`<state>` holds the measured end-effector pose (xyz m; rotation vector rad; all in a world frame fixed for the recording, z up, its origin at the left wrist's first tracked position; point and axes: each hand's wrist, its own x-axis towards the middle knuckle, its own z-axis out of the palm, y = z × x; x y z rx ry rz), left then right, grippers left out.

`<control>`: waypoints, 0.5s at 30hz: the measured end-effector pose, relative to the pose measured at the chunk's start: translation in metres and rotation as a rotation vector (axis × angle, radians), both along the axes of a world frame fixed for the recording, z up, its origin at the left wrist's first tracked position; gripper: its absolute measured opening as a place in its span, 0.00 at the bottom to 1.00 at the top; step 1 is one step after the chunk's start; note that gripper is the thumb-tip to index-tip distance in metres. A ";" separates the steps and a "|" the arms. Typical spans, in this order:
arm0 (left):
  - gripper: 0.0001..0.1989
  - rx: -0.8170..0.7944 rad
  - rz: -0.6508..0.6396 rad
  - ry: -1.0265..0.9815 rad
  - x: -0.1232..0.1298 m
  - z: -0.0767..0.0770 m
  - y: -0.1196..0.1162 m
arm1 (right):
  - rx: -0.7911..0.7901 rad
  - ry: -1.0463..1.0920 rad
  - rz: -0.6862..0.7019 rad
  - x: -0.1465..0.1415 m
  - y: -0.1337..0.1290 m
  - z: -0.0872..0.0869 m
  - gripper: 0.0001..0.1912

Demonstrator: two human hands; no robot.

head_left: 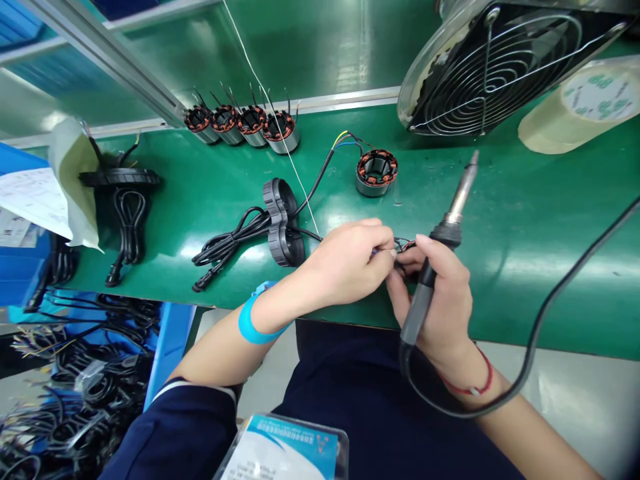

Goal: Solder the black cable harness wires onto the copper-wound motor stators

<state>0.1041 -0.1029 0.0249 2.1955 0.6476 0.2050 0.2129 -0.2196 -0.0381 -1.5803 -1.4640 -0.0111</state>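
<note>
My right hand [443,293] has a soldering iron [425,293] tucked in its grip, the metal tip pointing up and away. Its thumb and fingertips also meet at a small dark part with thin wires [406,245], mostly covered by the fingers. Right beside it, my left hand [353,260] is closed in a pinch on a thin wire, of which little shows. A black cable runs from under that hand to two black ribbed caps [283,248]. Beyond my hands stands a motor stator [377,173] with copper windings, and a cable's coloured wires reach it.
Several more stators [250,125] line the back edge. A fan [493,73] and a tape roll [580,110] stand at back right. Coiled black cable [233,243] lies left of my hands. Solder wire [295,167] hangs across the bench. Cables fill a blue bin [167,353].
</note>
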 end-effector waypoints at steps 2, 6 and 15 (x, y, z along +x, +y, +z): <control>0.11 -0.004 -0.006 0.006 0.000 0.001 0.001 | 0.006 -0.032 -0.044 -0.001 0.000 -0.001 0.28; 0.10 -0.028 -0.075 -0.011 -0.003 0.001 0.005 | -0.017 -0.051 -0.069 0.003 0.000 0.005 0.22; 0.11 -0.028 -0.012 0.005 0.002 -0.001 -0.001 | -0.122 0.033 0.123 0.022 -0.006 0.002 0.27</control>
